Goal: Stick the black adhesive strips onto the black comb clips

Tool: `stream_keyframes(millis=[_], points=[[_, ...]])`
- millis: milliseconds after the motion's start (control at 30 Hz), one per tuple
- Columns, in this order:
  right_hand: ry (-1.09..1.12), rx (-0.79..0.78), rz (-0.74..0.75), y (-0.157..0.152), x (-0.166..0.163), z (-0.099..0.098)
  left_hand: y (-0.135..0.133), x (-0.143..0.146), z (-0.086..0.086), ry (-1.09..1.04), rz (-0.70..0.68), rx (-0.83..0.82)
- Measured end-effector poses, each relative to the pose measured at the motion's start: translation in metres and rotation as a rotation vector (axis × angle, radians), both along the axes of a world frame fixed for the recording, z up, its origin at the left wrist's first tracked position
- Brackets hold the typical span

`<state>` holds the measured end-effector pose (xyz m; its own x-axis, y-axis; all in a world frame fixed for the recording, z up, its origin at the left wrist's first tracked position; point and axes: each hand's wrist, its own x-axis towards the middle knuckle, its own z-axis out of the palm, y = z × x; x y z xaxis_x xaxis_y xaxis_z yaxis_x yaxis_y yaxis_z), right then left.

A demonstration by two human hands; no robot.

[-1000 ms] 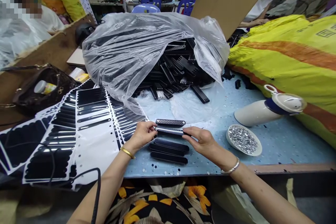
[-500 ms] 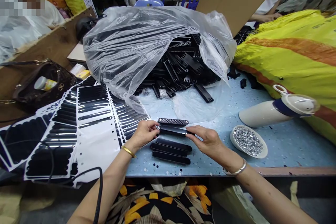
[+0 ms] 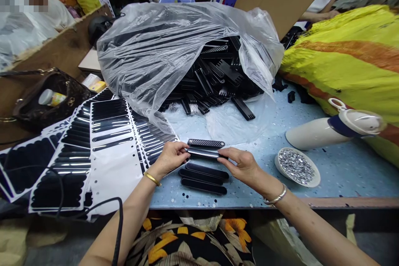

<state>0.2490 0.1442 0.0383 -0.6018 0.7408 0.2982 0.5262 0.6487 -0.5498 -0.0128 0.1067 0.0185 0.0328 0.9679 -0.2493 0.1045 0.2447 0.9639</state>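
My left hand [image 3: 171, 156] and my right hand [image 3: 243, 165] pinch the two ends of a long black glossy strip [image 3: 202, 152] just above the blue table [image 3: 343, 174]. A studded comb piece [image 3: 205, 143] lies just behind it. Two more black strips [image 3: 204, 178] lie side by side in front of my hands. White sheets of black stickers [image 3: 106, 141] spread to the left, next to my left hand.
A clear plastic bag [image 3: 156, 54] full of black combs [image 3: 215, 83] sits behind. A white dish of rhinestones [image 3: 296, 167] and a toppled white flask [image 3: 333, 129] lie at right, beside a yellow sack [image 3: 349, 54]. A brown handbag [image 3: 46, 99] stands at left. Other people sit at the back.
Both hands keep hold of the strip and have barely shifted; the view has tilted slightly, so everything sits a little higher and to the right.
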Motion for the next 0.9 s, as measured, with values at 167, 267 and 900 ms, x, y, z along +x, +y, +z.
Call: stream_keyframes(millis=[167, 267, 900], points=[[-0.025, 0.026, 0.045, 0.002, 0.000, -0.001, 0.000, 0.000, 0.000, 0.009, 0.003, 0.004], [-0.051, 0.047, 0.055, 0.003, -0.001, -0.001, 0.001, 0.001, 0.001, 0.004, 0.004, 0.000], [-0.079, 0.106, 0.055, -0.001, -0.010, 0.006, 0.002, 0.001, -0.001, 0.013, 0.005, 0.019]])
